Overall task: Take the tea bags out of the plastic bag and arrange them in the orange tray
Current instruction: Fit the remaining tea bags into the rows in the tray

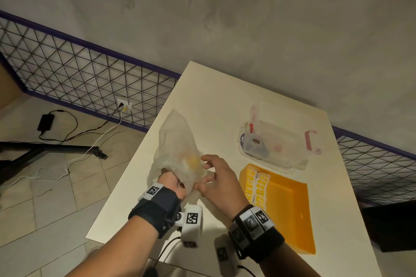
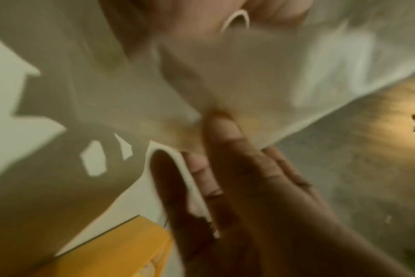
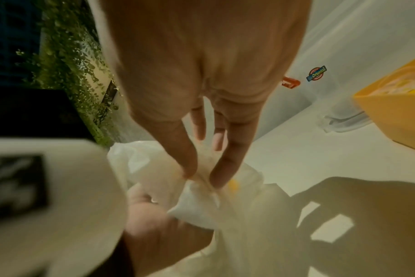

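A crumpled white plastic bag [image 1: 175,141] lies on the cream table, left of the orange tray [image 1: 292,216]. My left hand [image 1: 172,181] is pushed into the bag's mouth, its fingers hidden by the plastic. My right hand [image 1: 209,177] pinches the bag's rim between thumb and forefinger [image 3: 190,168], right beside the left wrist. A yellow tea bag [image 1: 194,161] shows through the plastic just beyond the left hand. Several yellow-and-white tea bags [image 1: 256,186] stand in two rows at the tray's left end.
A clear lidded box with pink clasps [image 1: 279,141] stands behind the tray. The table's left edge [image 1: 135,155] runs close to the bag, with tiled floor, cables and a wire fence [image 1: 78,69] beyond. Most of the tray floor right of the rows is bare.
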The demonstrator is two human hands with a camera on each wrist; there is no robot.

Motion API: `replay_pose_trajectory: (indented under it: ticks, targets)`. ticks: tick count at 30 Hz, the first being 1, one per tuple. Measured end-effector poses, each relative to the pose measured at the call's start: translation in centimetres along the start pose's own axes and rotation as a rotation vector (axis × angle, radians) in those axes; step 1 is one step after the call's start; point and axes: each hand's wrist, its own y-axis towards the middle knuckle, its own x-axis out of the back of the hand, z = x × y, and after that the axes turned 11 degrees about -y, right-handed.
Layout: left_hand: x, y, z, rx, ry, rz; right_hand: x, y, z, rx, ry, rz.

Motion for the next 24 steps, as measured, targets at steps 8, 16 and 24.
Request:
replay_pose_trajectory:
  ticks: [8,16,24]
  targets:
    - [0.3,-1.2,0.3,0.038,-0.178,0.243,0.3,1.7,0.1,0.129,-0.164,-0.164]
    - [0.0,-2.5,-0.8,0.104,-0.215,0.311,1.2,2.0,0.0,0.120,-0.075,-0.198]
    - [-1.0,-4.4,-0.1,0.042,-0.162,0.369,0.2,2.2,-1.4,0.077,-0.178,-0.275]
